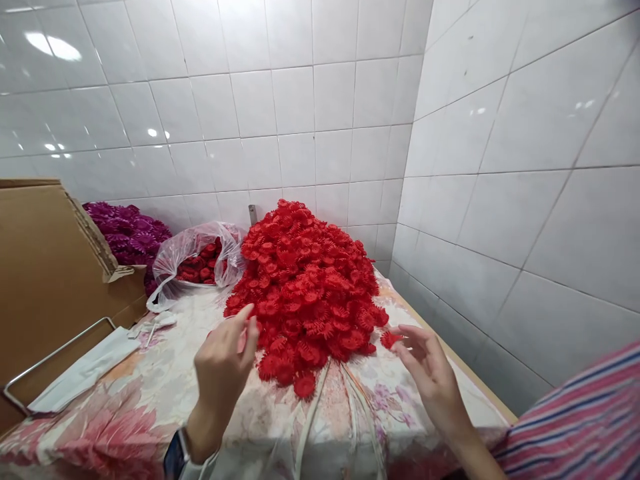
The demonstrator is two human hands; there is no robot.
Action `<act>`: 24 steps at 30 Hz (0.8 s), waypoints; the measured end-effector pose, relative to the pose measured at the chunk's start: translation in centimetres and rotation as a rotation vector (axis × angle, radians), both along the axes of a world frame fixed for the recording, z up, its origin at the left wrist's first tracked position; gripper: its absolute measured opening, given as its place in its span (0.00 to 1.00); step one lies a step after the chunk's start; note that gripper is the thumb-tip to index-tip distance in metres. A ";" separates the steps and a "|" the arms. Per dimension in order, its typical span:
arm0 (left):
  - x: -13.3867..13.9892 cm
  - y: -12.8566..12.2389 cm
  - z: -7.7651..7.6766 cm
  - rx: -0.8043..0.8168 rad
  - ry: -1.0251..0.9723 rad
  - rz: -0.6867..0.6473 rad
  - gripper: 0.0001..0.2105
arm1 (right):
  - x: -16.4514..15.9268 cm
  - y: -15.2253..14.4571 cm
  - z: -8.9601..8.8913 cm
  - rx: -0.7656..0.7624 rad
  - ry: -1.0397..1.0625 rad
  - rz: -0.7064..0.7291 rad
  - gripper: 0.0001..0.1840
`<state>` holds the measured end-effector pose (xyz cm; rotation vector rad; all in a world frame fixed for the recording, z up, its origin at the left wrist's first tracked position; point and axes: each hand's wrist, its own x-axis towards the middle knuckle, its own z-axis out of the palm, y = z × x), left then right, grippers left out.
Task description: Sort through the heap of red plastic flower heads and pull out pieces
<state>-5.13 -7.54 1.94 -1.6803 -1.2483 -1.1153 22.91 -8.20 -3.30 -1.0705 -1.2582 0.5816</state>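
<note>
A large heap of red fabric flowers [305,287] rises in the middle of the table. My right hand [433,370] is at the heap's right front edge, its thumb and fingers pinching a single red flower [390,339]. Left of the heap's front is my left hand [225,363], its back towards me and its fingers curled in towards the thumb. A bit of pinkish red shows between those fingers, but what it is stays mostly hidden. A watch [176,453] is on my left wrist. Whitish strips [313,420] run from under the heap over the table's front edge.
A clear plastic bag [167,267] with dark red flowers [200,265] stands left of the heap. Behind it lies a purple flower pile [127,230]. At far left are a cardboard box [50,260], a metal wire frame [65,348] and a white cloth [85,373]. Tiled walls [295,100] close off the back and right.
</note>
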 end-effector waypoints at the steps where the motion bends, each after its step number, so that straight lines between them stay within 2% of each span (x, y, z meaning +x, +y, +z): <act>1: -0.8 -0.7 -0.9 -0.014 -0.072 0.066 0.09 | 0.2 0.0 -1.0 -0.005 -0.077 -0.040 0.12; 4: -2.4 -2.1 -3.8 -0.101 -0.164 0.244 0.11 | 0.6 0.1 -2.6 0.006 -0.229 -0.092 0.13; 6: -2.9 -2.4 -5.3 -0.143 -0.155 0.283 0.13 | 0.6 0.0 -2.7 -0.001 -0.295 -0.088 0.14; 9: -3.2 -2.3 -6.5 -0.158 -0.163 0.283 0.15 | 0.4 0.0 -2.3 -0.022 -0.325 -0.084 0.15; 16: -3.2 -2.1 -6.6 -0.151 -0.175 0.232 0.13 | 0.6 0.5 -2.3 -0.019 -0.126 -0.053 0.15; 20: -3.3 -2.2 -6.7 -0.198 -0.185 0.177 0.13 | 0.6 0.6 -2.1 -0.104 0.049 -0.020 0.16; 24: -3.3 -2.3 -6.8 -0.187 -0.211 0.138 0.14 | 0.4 0.5 -1.6 -0.147 0.117 -0.034 0.18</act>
